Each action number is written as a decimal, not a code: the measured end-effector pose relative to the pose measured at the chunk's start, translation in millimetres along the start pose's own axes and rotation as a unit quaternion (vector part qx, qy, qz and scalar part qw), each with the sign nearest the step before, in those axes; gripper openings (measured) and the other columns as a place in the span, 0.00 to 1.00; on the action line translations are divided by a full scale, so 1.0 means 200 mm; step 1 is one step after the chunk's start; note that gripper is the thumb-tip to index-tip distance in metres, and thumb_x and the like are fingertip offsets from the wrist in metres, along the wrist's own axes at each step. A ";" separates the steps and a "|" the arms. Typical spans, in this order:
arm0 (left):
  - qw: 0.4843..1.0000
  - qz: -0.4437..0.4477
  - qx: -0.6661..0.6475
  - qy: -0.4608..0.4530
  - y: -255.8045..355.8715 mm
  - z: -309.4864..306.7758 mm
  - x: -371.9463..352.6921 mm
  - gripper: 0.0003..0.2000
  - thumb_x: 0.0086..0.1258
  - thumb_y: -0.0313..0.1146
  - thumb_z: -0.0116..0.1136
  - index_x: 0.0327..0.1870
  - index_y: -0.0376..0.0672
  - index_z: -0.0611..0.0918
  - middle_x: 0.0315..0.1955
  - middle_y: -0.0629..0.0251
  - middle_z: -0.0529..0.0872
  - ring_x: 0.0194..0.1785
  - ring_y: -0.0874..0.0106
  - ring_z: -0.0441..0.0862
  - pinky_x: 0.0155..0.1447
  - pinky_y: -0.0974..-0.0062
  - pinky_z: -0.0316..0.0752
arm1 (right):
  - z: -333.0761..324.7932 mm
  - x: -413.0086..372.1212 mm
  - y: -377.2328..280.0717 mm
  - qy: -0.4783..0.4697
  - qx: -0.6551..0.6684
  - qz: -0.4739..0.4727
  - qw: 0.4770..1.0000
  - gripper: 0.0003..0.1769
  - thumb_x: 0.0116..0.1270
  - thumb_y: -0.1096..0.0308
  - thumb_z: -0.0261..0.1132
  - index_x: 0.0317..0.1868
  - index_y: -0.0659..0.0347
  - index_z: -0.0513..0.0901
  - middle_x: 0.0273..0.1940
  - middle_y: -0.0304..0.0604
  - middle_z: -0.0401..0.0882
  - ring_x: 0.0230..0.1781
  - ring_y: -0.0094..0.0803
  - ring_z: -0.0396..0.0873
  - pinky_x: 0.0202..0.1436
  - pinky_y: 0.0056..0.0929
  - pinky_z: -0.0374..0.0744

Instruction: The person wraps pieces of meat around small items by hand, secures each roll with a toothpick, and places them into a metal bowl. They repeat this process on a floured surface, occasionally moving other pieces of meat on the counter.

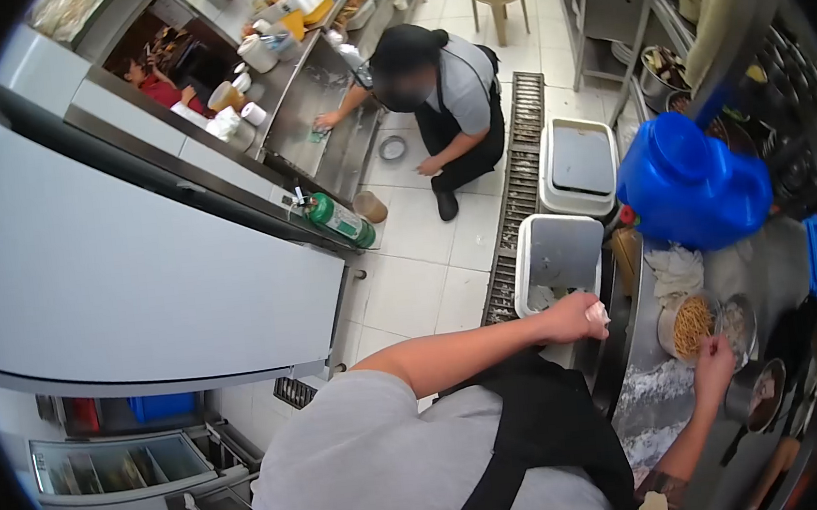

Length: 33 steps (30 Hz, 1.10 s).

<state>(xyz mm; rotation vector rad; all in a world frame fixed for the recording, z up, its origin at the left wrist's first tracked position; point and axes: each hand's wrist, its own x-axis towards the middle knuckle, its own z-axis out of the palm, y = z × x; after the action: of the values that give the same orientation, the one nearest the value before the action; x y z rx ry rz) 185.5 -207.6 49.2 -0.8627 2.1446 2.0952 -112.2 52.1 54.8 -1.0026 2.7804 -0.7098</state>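
My left hand (572, 318) is closed around a small white, crumpled thing (597, 314), above the near edge of a lidded white bin (524, 274). At the counter on the right, my right hand (716, 356) has its fingers pressed together at the rim of a round bowl of thin yellow-brown strips (692, 323). What those fingers hold, if anything, is too small to tell. Touching that bowl is a clear bowl (740, 320) with pale contents. A metal pot (762, 389) stands just below them, and white powder (661, 383) lies on the metal counter.
A large blue jug (688, 177) stands beyond the bowls. Another white bin (578, 164) is beside the floor grate (517, 168). A co-worker (457, 86) crouches ahead, wiping a low metal shelf. A green cylinder (340, 219) and a big white appliance (136, 250) are at the left.
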 end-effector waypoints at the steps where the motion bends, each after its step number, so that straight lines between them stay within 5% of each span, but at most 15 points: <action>1: 1.000 0.010 0.011 0.010 0.00 0.01 0.00 0.21 0.65 0.42 0.80 0.48 0.36 0.85 0.41 0.57 0.90 0.47 0.63 0.88 0.54 0.62 0.80 | 0.00 -0.01 0.03 0.009 -0.017 0.001 1.000 0.07 0.72 0.70 0.71 0.40 0.67 0.84 0.31 0.52 0.81 0.32 0.45 0.79 0.42 0.43 0.79; 8: 0.998 0.012 0.058 -0.020 0.00 0.07 0.08 0.23 0.62 0.41 0.81 0.51 0.36 0.85 0.46 0.53 0.91 0.51 0.57 0.88 0.57 0.60 0.80 | 0.05 -0.16 0.15 0.002 0.122 0.064 0.990 0.05 0.72 0.72 0.72 0.43 0.65 0.86 0.33 0.41 0.83 0.35 0.30 0.78 0.44 0.34 0.79; 10: 0.998 0.014 0.038 -0.043 -0.01 0.11 0.13 0.26 0.61 0.43 0.82 0.54 0.36 0.85 0.49 0.50 0.91 0.55 0.55 0.88 0.60 0.59 0.80 | 0.09 -0.21 0.18 0.077 0.152 0.070 0.983 0.06 0.73 0.72 0.73 0.47 0.65 0.88 0.38 0.40 0.87 0.39 0.28 0.81 0.49 0.32 0.81; 11: 0.992 0.043 0.117 0.013 -0.02 0.14 0.14 0.28 0.60 0.44 0.83 0.55 0.36 0.85 0.50 0.51 0.91 0.55 0.58 0.88 0.61 0.60 0.82 | 0.12 -0.25 0.19 0.094 0.173 0.079 0.977 0.08 0.74 0.71 0.73 0.49 0.65 0.89 0.41 0.41 0.88 0.42 0.29 0.82 0.52 0.32 0.82; 13: 0.997 -0.017 0.069 -0.035 0.02 0.15 0.18 0.29 0.58 0.46 0.84 0.55 0.38 0.85 0.46 0.58 0.91 0.50 0.65 0.88 0.57 0.63 0.83 | 0.12 -0.29 0.12 0.115 0.217 0.135 0.960 0.12 0.75 0.69 0.73 0.53 0.65 0.91 0.47 0.43 0.91 0.46 0.32 0.86 0.56 0.34 0.83; 16: 0.997 -0.045 0.009 -0.068 0.16 0.20 0.17 0.21 0.63 0.37 0.82 0.52 0.40 0.84 0.39 0.66 0.89 0.38 0.76 0.84 0.43 0.71 0.81 | 0.10 -0.35 0.02 0.142 0.153 0.142 0.968 0.09 0.74 0.68 0.72 0.49 0.64 0.90 0.41 0.49 0.90 0.43 0.33 0.88 0.53 0.35 0.83; 18: 0.995 -0.059 0.003 -0.080 0.22 0.25 0.20 0.21 0.63 0.35 0.80 0.53 0.38 0.83 0.39 0.66 0.87 0.41 0.73 0.83 0.46 0.69 0.80 | 0.08 -0.36 0.00 0.174 0.177 0.136 0.959 0.07 0.71 0.69 0.74 0.42 0.66 0.88 0.36 0.47 0.88 0.37 0.34 0.86 0.47 0.35 0.83; 19: 0.994 -0.053 -0.021 -0.093 0.20 0.29 0.22 0.18 0.66 0.32 0.78 0.53 0.40 0.83 0.35 0.71 0.84 0.34 0.79 0.79 0.38 0.75 0.75 | 0.08 -0.38 0.02 0.180 0.175 0.138 0.958 0.07 0.70 0.70 0.74 0.42 0.65 0.89 0.36 0.46 0.88 0.36 0.33 0.86 0.46 0.34 0.83; 21: 0.989 -0.075 -0.030 -0.122 0.18 0.33 0.26 0.17 0.67 0.30 0.77 0.53 0.40 0.83 0.36 0.71 0.84 0.34 0.79 0.79 0.38 0.76 0.74 | 0.08 -0.40 0.02 0.195 0.175 0.146 0.954 0.07 0.70 0.70 0.75 0.42 0.65 0.89 0.35 0.45 0.88 0.35 0.33 0.86 0.45 0.34 0.83; 23: 0.984 -0.080 -0.046 -0.152 0.16 0.34 0.24 0.17 0.67 0.29 0.77 0.54 0.40 0.83 0.35 0.72 0.84 0.34 0.79 0.79 0.39 0.76 0.74 | 0.07 -0.44 -0.06 0.189 0.231 0.189 0.936 0.06 0.73 0.70 0.74 0.41 0.65 0.89 0.33 0.38 0.87 0.34 0.23 0.81 0.43 0.27 0.81; 28: 0.972 -0.083 -0.074 -0.208 0.18 0.41 0.27 0.20 0.68 0.24 0.74 0.59 0.40 0.81 0.40 0.69 0.84 0.39 0.78 0.80 0.44 0.76 0.76 | 0.09 -0.49 -0.06 0.186 0.339 0.248 0.888 0.07 0.72 0.69 0.75 0.42 0.65 0.89 0.34 0.37 0.88 0.34 0.22 0.82 0.43 0.26 0.81; 31: 0.954 -0.051 -0.170 -0.241 0.19 0.45 0.27 0.19 0.78 0.32 0.69 0.65 0.41 0.78 0.50 0.64 0.85 0.48 0.74 0.83 0.52 0.72 0.78 | 0.02 -0.56 -0.21 0.157 0.417 0.266 0.855 0.06 0.73 0.70 0.74 0.42 0.65 0.89 0.34 0.35 0.88 0.34 0.18 0.80 0.41 0.24 0.80; 33: 0.903 -0.085 -0.320 -0.274 0.21 0.48 0.28 0.20 0.89 0.48 0.55 0.69 0.42 0.76 0.58 0.61 0.84 0.56 0.70 0.83 0.58 0.67 0.79 | -0.04 -0.62 -0.34 0.143 0.443 0.258 0.846 0.06 0.73 0.70 0.74 0.42 0.65 0.89 0.35 0.34 0.87 0.34 0.16 0.80 0.41 0.23 0.80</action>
<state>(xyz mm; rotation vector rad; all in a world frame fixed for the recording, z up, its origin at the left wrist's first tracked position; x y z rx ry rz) 86.9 -142.1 56.5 -0.3617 1.0784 2.5655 21.3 88.4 86.0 0.0381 2.2295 -1.8604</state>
